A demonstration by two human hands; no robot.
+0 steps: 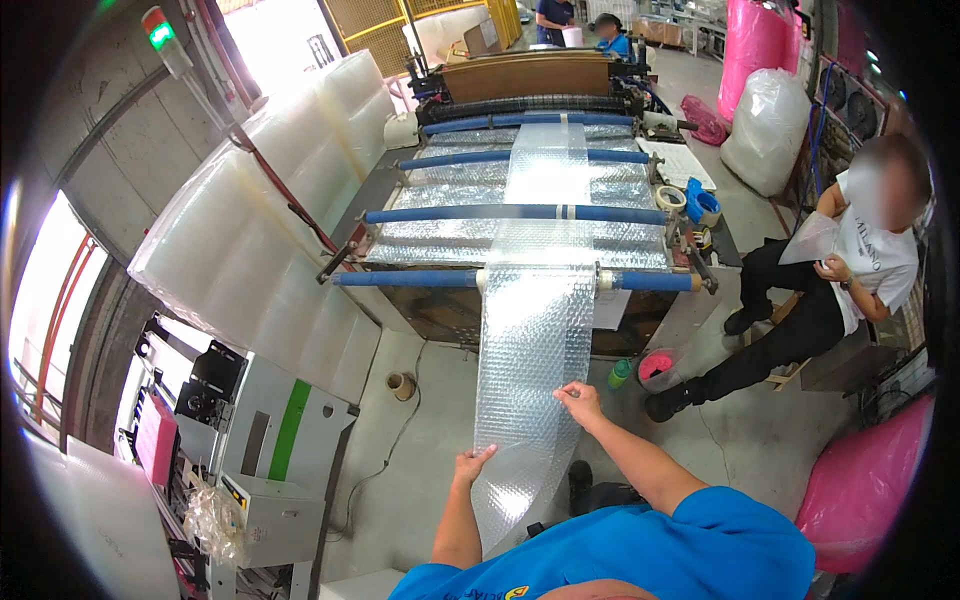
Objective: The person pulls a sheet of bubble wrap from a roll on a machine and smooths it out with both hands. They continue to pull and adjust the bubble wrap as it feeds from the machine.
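Note:
A long strip of clear bubble wrap (pixel 535 345) runs down from the blue rollers of a machine and hangs toward me. Its left edge is between the thumb and fingers of my left hand (pixel 473 464), low on the strip. Higher up, my right hand (pixel 580 402) pinches the opposite edge with closed fingers. Below my hands the sheet continues down in front of my body, where its lower end narrows out of clear sight. The nearest blue roller (pixel 650 281) lies beyond both hands, with the strip draped over it.
On the right a seated person (pixel 850 245) holds clear plastic, legs stretched toward the machine. A green bottle (pixel 620 373) and a pink-topped bin (pixel 657 368) stand on the floor. Left are a grey machine (pixel 285 500), a cardboard core (pixel 401 386), a cable and stacked wrapped rolls (pixel 260 200).

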